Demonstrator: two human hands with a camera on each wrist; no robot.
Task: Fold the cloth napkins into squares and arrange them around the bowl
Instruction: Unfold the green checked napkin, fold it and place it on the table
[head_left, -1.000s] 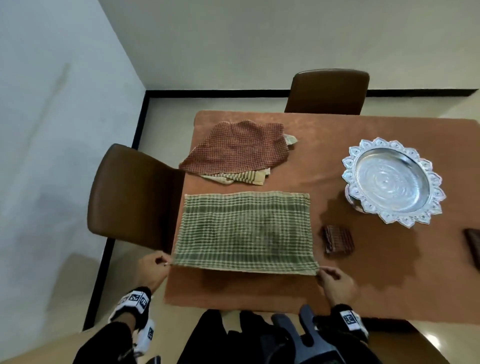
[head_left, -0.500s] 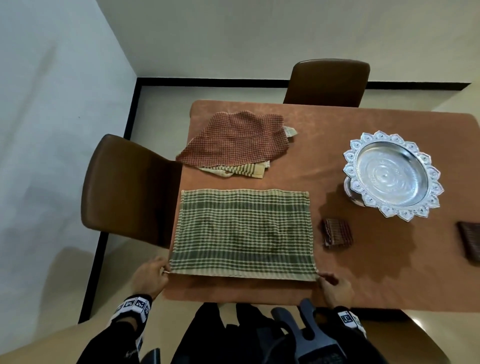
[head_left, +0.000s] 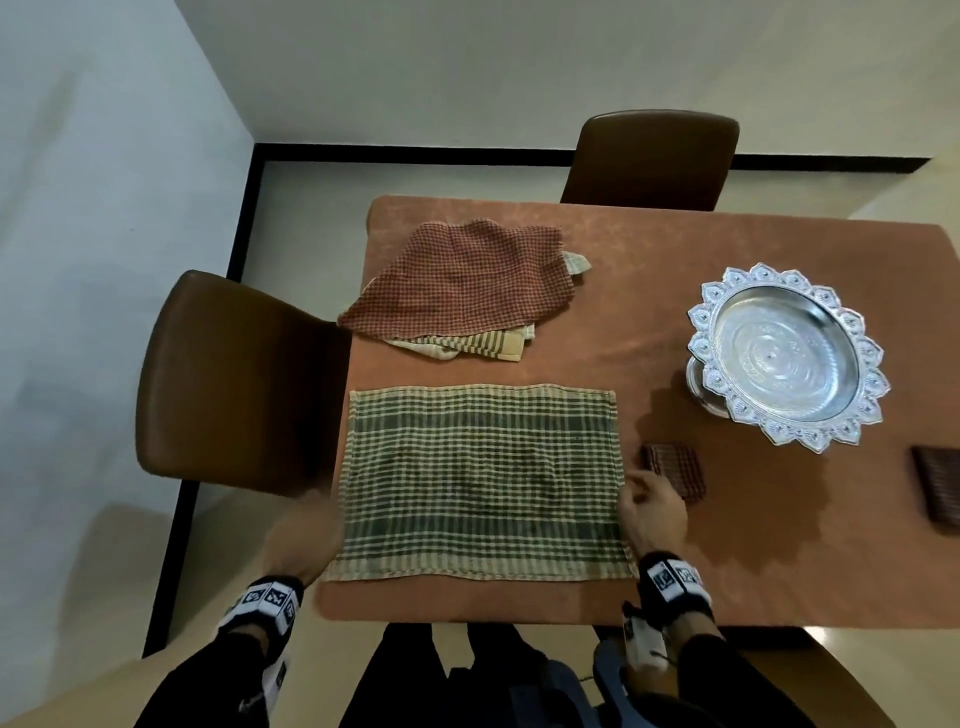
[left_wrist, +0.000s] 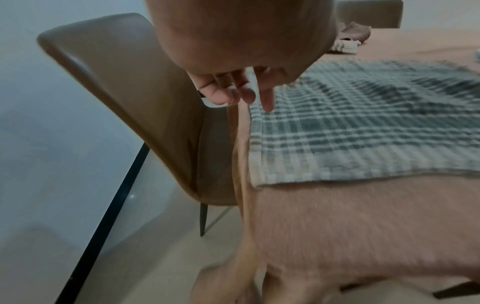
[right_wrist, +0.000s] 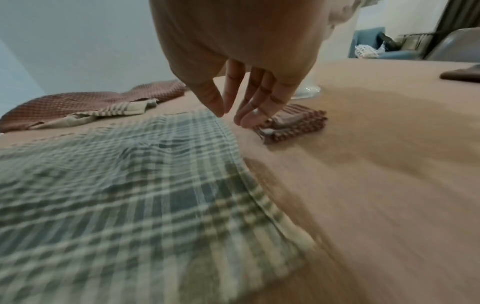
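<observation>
Brown table (head_left: 675, 545), two brown chairs drawn up to it. Green checked napkin (head_left: 480, 480) spread flat near front edge. Behind it, loose red checked napkin (head_left: 467, 280) heaped over striped beige napkin (head_left: 467, 345). Silver scalloped bowl (head_left: 787, 356) to the right. Folded red napkin (head_left: 675, 470) between green napkin and bowl; another dark folded one (head_left: 940, 488) at frame edge. Left hand (head_left: 304, 535) at napkin's left edge, right hand (head_left: 652, 512) at its right edge; both slack-fingered, holding nothing.
</observation>
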